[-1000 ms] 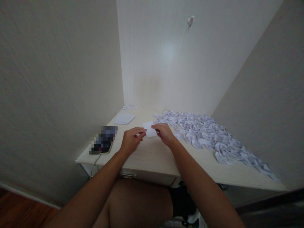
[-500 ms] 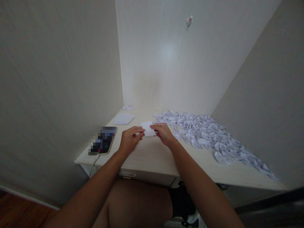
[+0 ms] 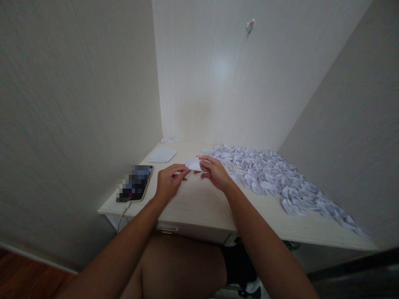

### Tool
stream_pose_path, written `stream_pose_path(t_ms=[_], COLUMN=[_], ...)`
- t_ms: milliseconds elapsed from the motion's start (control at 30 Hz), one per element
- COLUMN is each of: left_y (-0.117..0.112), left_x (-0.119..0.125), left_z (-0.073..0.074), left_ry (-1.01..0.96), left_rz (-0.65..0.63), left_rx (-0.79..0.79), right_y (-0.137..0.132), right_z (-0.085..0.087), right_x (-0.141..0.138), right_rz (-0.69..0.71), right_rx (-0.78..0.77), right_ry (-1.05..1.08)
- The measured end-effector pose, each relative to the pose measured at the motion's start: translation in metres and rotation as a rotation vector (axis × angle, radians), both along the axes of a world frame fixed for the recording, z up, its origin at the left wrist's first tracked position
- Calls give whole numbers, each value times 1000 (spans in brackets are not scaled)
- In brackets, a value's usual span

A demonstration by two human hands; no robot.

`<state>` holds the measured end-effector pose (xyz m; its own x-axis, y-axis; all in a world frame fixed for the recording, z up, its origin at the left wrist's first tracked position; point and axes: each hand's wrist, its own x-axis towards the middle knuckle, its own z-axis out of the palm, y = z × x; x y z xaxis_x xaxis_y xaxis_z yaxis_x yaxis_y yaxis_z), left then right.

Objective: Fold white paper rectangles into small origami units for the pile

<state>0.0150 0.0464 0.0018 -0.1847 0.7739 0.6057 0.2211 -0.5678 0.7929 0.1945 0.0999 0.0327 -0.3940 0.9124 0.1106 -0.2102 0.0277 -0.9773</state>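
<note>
A small piece of white paper (image 3: 192, 164) is held between my two hands, above the middle of the desk. My left hand (image 3: 171, 179) pinches its left edge between thumb and fingers. At the other side, my right hand (image 3: 215, 171) grips the paper with the thumb on the near face and fingers around it. The sheet looks bent over into a curve, its lower edge lying between the hands. Part of the paper is hidden behind the right fingers.
Many folded white paper pieces (image 3: 264, 174) spread along the desk's (image 3: 193, 207) right side. A stack of white paper sheets (image 3: 163, 155) lies at back left, small paper scraps (image 3: 168, 140) behind it. A phone (image 3: 141, 182) with a cable (image 3: 123, 216) sits at the left edge. Walls enclose three sides.
The paper was flat and facing me; now it is bent over and shows a shallower shape. My right fingers have shifted and spread around its right side. My left hand stays nearly in place.
</note>
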Motion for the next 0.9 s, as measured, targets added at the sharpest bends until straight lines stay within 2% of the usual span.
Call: stream_pose_path(t_ms=[100,200,433,667,900], left_y=[0,1,0,3,5], left_x=[0,1,2,0,2], left_z=[2,4,6,5,5], left_ry=[-121,-209,-217,-240,-340], left_rz=[23,28,-18,-86,-142], left_rx=[-46,-95,-106,-123,-133], right_y=[-3,-6,-11,-11,-11], right_z=[4,6,10,6,2], right_x=[2,1,-5,-8,-13], right_rz=[26,68,-60,-114,-146], right_rx=[85,190,433,485,431], right_ry=[39,-46,-208,-202,-212])
